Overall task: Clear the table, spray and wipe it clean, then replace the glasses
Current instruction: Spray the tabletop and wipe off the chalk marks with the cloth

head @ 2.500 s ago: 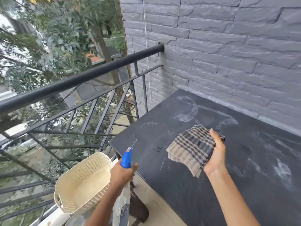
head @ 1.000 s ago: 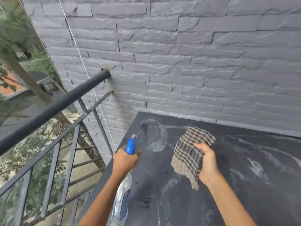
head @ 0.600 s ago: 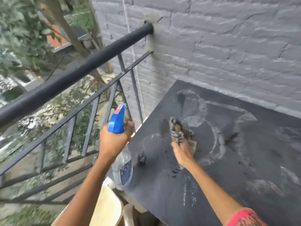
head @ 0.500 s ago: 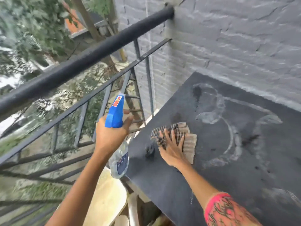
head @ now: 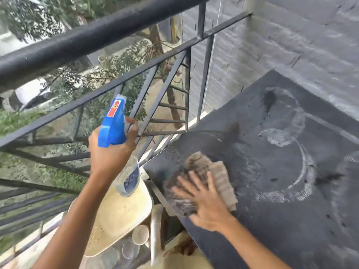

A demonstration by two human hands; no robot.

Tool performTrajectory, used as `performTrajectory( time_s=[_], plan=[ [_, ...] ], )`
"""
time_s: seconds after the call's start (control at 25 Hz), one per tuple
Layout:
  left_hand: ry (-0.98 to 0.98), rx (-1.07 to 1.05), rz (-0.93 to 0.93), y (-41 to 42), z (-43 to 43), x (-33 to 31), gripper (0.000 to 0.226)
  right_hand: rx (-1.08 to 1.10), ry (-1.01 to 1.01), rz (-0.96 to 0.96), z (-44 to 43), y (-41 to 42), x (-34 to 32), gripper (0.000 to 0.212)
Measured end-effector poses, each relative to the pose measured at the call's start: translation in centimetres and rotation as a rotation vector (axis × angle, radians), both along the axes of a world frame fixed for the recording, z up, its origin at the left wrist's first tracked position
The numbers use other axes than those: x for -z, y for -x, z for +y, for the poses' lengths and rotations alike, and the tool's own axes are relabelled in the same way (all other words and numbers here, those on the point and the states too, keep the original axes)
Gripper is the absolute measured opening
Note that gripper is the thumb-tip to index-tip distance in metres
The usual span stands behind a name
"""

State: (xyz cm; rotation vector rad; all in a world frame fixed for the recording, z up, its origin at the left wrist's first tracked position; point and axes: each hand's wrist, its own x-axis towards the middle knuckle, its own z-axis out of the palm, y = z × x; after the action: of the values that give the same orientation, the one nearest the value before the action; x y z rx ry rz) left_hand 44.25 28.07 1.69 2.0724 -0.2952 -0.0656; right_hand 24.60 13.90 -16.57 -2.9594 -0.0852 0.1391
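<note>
The dark table carries whitish ring marks and wet dark spots. My right hand presses flat, fingers spread, on a checked brown cloth at the table's near left edge; hand and cloth are blurred. My left hand grips a spray bottle with a blue trigger head, held up beside the railing, left of the table. Clear glasses stand below, at the foot of the table, partly hidden by my arm.
A cream plastic basket sits low beside the table's left edge. A black metal railing runs along the left, with trees and ground beyond it. A grey brick wall backs the table.
My right hand has slid the cloth toward me along the table's left edge. The spray bottle in my left hand stays raised. The view has tipped further down and left.
</note>
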Motion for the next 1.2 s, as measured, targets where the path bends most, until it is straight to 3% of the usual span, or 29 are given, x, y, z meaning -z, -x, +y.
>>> performTrajectory(
  time_s=[0.12, 0.2, 0.28, 0.4, 0.48, 0.6, 0.68, 0.76, 0.88, 1.0, 1.08, 1.2],
  plan=[
    [0.028, -0.016, 0.002, 0.7, 0.5, 0.2, 0.01, 0.312, 0.022, 0.015, -5.4, -3.9, -0.9, 0.077],
    [0.062, -0.024, 0.026, 1.2, 0.9, 0.3, 0.015, 0.415, 0.001, 0.058, -3.7, -9.7, -1.5, 0.064],
    [0.051, -0.024, 0.024, 1.6, 1.3, 0.2, 0.019, 0.252, -0.044, 0.061, 1.5, -12.2, -1.5, 0.061],
    [0.034, -0.014, 0.006, 2.0, 1.4, -0.2, 0.023, -0.104, -0.054, 0.001, 5.8, -6.3, -0.1, 0.064],
    [0.034, 0.025, -0.002, 1.9, 1.5, -0.2, 0.017, -0.086, -0.064, -0.05, 2.2, -1.6, -0.1, 0.074],
    [0.046, 0.062, 0.025, 1.9, 0.9, 0.0, 0.006, 0.275, 0.024, -0.06, -7.5, -0.4, 0.1, 0.079],
    [0.094, 0.096, 0.019, 2.2, -0.3, -0.2, 0.013, 0.565, 0.015, -0.011, -12.5, -4.4, -0.7, 0.067],
    [0.154, 0.169, 0.01, 2.5, -2.3, -0.6, 0.018, 0.664, -0.039, 0.023, -12.9, -9.6, -1.9, 0.06],
    [0.182, 0.169, 0.014, 3.0, -5.7, -0.2, 0.011, 0.345, -0.06, 0.035, -8.4, -10.1, -1.7, 0.064],
    [0.13, 0.133, 0.035, 3.3, -8.6, 0.9, 0.017, 0.145, 0.044, -0.051, -7.9, -0.9, 0.5, 0.072],
    [0.145, 0.172, 0.074, 3.2, -10.7, 1.4, 0.016, 0.306, 0.085, -0.058, -12.0, 2.8, 0.8, 0.079],
    [0.152, 0.184, 0.086, 3.0, -13.1, 1.9, 0.015, 0.71, 0.046, 0.001, -19.7, -1.7, -0.2, 0.069]
  ],
)
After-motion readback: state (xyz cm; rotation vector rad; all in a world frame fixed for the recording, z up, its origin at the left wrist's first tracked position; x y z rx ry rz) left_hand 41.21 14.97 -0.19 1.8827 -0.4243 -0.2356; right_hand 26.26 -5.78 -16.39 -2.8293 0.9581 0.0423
